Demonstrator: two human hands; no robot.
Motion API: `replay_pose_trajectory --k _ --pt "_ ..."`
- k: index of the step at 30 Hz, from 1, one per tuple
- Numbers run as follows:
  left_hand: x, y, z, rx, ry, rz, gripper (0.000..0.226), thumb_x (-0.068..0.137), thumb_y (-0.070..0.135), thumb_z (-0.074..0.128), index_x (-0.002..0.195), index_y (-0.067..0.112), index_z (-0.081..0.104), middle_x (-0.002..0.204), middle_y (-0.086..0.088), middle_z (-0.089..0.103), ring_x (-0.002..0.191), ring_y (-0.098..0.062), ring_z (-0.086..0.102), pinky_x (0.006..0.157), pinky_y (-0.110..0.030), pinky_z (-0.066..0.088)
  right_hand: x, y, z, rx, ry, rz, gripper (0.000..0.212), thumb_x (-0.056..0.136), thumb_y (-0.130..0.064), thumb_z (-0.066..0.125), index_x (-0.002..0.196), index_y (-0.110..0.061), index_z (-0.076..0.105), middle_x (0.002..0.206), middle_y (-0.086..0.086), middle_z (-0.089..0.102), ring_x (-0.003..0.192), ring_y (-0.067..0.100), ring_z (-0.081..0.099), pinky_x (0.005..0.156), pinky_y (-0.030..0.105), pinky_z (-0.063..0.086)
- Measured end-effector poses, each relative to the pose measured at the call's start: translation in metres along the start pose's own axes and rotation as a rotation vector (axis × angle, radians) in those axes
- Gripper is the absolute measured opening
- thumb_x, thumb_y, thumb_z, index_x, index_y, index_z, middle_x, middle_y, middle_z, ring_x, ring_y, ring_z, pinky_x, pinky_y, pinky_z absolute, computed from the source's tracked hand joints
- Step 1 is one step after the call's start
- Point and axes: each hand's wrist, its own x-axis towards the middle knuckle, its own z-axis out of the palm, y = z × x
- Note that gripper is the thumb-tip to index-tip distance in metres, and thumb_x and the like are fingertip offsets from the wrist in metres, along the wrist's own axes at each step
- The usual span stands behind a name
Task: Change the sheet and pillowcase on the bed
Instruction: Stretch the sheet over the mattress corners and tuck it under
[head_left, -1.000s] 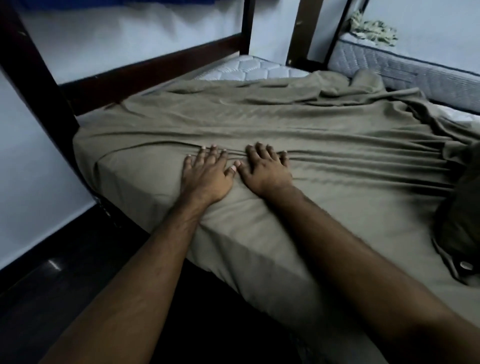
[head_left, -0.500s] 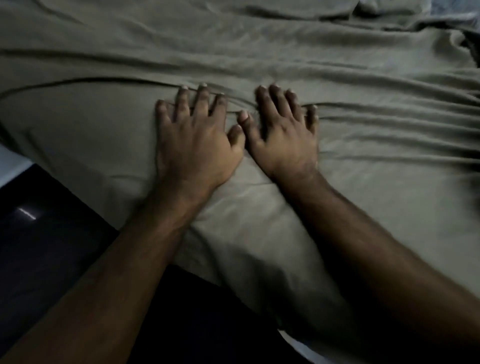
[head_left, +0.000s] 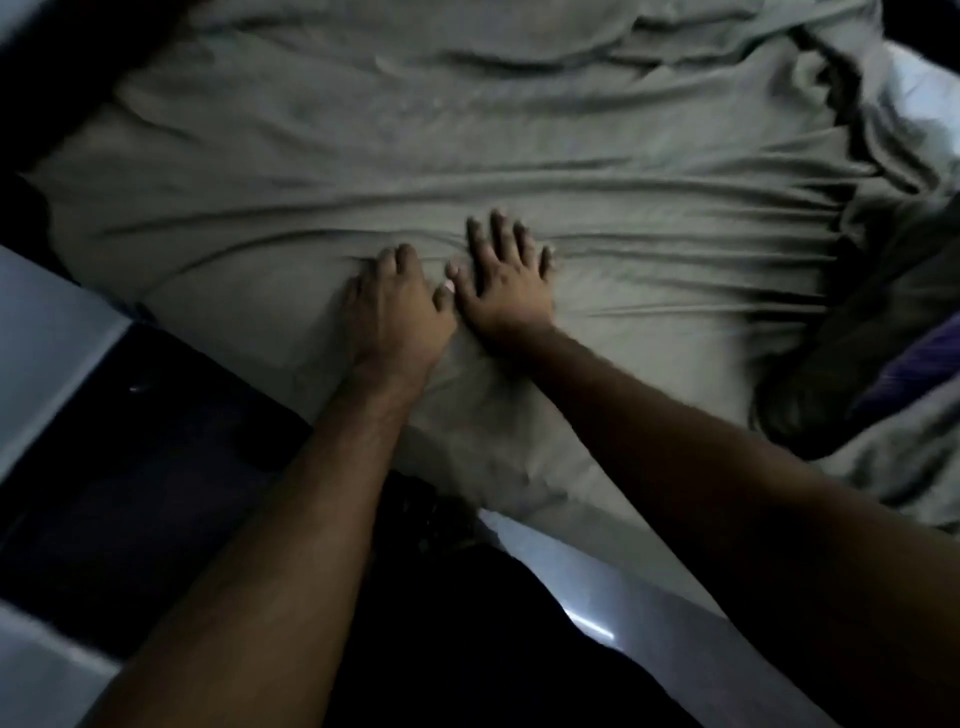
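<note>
Dimly lit from above, the head view looks down on a dark floor (head_left: 130, 467) at the lower left, with a pale wall (head_left: 47, 343) along the left edge. Next comes the left hand (head_left: 395, 312), lying palm down on the wrinkled olive-green bed sheet (head_left: 467, 114); its fingers are straight and close together, pressing flat on the cloth near the bed's near edge. The thumb reaches toward the neighbouring hand, and the two thumbs nearly touch. Just beside it, the right hand (head_left: 506, 280) also rests palm down on the sheet, set a little farther onto the bed, its fingers straight and spread apart. Neither hand grips any cloth.

The sheet covers most of the bed and fills the upper part of the picture. Its near edge hangs over the side of the mattress and runs on a slant from the left middle down toward the lower right. Long folds cross the cloth from left to right, bunching just ahead of the fingertips and fanning out toward the right. At the far right the sheet is rumpled into loose heaps, and a dark bundle (head_left: 852, 364) lies on it with a patch of purple striped fabric (head_left: 914, 364); what that bundle is cannot be told.
</note>
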Motion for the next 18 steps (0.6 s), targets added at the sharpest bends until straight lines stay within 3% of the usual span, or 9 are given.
replay_pose_trajectory --k 2,5,11,15,18 --pt "-0.031 0.019 -0.045 -0.03 -0.005 0.024 0.057 0.093 0.036 0.057 0.137 0.0 0.05 0.13 -0.023 0.057 0.117 -0.041 0.055 0.1 -0.048 0.041 -0.025 -0.003 -0.046 0.076 -0.169 -0.002 0.073 0.096 -0.063 0.042 0.157 -0.027 0.024 0.167 0.006 0.013 0.152 0.031 0.018 0.12 0.053 0.02" --pt "-0.096 0.063 -0.134 -0.053 0.013 0.116 0.051 0.093 0.027 0.061 0.136 0.001 0.052 0.132 -0.022 0.058 0.117 -0.04 0.056 0.097 -0.047 0.043 -0.103 -0.005 -0.154 0.209 -0.135 0.016 0.069 0.099 -0.055 0.047 0.154 -0.015 0.033 0.163 0.014 0.023 0.144 0.035 0.034 0.111 0.047 0.039" --pt "-0.218 0.207 -0.28 -0.153 0.029 0.319 0.051 0.098 0.034 0.05 0.137 0.001 0.054 0.142 -0.023 0.053 0.128 -0.039 0.053 0.103 -0.048 0.044 -0.288 0.029 -0.355 0.184 -0.01 0.022 0.055 0.1 -0.042 0.052 0.146 -0.014 0.046 0.154 0.016 0.038 0.13 0.037 0.05 0.102 0.045 0.046" --pt "-0.291 0.292 -0.328 -0.251 -0.031 0.467 0.052 0.099 0.036 0.053 0.137 0.001 0.053 0.143 -0.021 0.053 0.128 -0.038 0.052 0.102 -0.046 0.043 -0.384 0.09 -0.445 0.187 0.106 0.115 0.046 0.096 -0.039 0.057 0.133 -0.011 0.056 0.134 0.018 0.053 0.116 0.04 0.058 0.092 0.045 0.05" --pt "-0.335 0.348 -0.337 -0.275 -0.07 0.654 0.061 0.095 0.046 0.045 0.139 0.004 0.052 0.14 -0.019 0.056 0.125 -0.037 0.055 0.101 -0.045 0.047 -0.439 0.144 -0.484 0.214 0.205 0.186 0.042 0.096 -0.035 0.058 0.132 -0.012 0.059 0.138 0.014 0.052 0.115 0.039 0.059 0.093 0.044 0.05"
